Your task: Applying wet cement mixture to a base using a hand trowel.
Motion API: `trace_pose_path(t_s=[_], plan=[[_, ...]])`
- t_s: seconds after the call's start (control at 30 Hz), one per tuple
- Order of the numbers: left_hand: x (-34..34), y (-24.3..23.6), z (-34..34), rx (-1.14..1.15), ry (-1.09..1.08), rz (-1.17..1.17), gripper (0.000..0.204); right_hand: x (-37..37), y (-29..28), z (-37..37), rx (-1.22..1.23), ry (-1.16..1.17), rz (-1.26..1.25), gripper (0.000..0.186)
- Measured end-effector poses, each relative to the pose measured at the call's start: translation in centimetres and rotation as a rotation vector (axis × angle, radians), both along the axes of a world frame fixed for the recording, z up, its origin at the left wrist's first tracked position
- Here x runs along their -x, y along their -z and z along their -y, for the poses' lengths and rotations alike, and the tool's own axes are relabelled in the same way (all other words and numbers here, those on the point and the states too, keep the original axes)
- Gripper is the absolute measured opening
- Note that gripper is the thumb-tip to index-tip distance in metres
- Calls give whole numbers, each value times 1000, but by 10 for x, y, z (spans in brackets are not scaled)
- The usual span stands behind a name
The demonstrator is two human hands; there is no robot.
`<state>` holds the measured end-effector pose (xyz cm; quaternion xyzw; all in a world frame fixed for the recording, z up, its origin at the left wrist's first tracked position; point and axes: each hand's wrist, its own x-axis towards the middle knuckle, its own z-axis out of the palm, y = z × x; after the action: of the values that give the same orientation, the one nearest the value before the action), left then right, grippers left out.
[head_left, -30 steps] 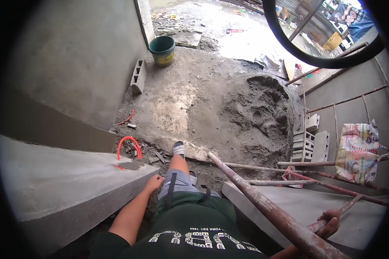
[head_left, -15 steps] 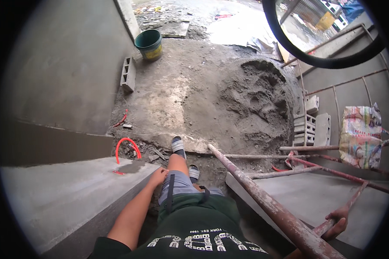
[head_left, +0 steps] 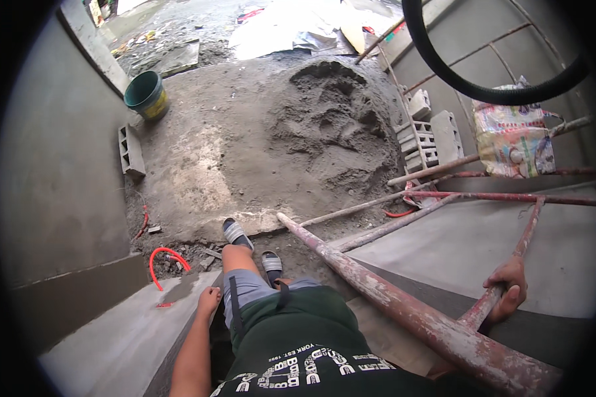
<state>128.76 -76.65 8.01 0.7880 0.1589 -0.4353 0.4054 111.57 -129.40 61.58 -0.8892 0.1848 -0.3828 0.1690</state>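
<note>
My right hand (head_left: 508, 288) is wrapped round a short scaffold bar (head_left: 529, 233) with flaking red paint, at the lower right. That bar meets a thick, paint-splashed scaffold pipe (head_left: 391, 284) that slants up from the lower right toward my feet. Beside my grey shorts, my left hand (head_left: 209, 301) hangs with its fingers curled in, and nothing shows in it. To its left lies a grey plastered ledge (head_left: 112, 331), where a bent orange conduit (head_left: 153, 264) sticks up. My feet, in striped slippers (head_left: 237, 234), are on the rough ground.
A wet-looking grey mortar heap (head_left: 331, 126) spreads across the floor ahead. At left stand a green bucket (head_left: 139, 92) and a hollow block (head_left: 131, 151). More blocks (head_left: 417, 142) are stacked at right, near a printed sack (head_left: 515, 139) on the scaffold. A black tube (head_left: 457, 86) curves across the upper right.
The view has swung to the right, so the bucket, mortar heap and sack appear farther left. My right hand stays on the bar; my left hand now appears beside my thigh rather than against it.
</note>
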Motion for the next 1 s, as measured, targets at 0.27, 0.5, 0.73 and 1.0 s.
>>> trace_pose_path(t_s=[0.27,0.5,0.73,1.0], plan=[[-7,-4,20,30,18,-4,27,4,-3,-5,6,23,-18,57],[-2,14,5,29,42,-1,27,5,-4,-5,52,1,-2,59],[-1,35,-3,90,-3,-38,20,7,-10,-6,43,27,-9,54],[19,34,-11,133,-24,-106,22,9,-15,-11,40,52,-49,54]])
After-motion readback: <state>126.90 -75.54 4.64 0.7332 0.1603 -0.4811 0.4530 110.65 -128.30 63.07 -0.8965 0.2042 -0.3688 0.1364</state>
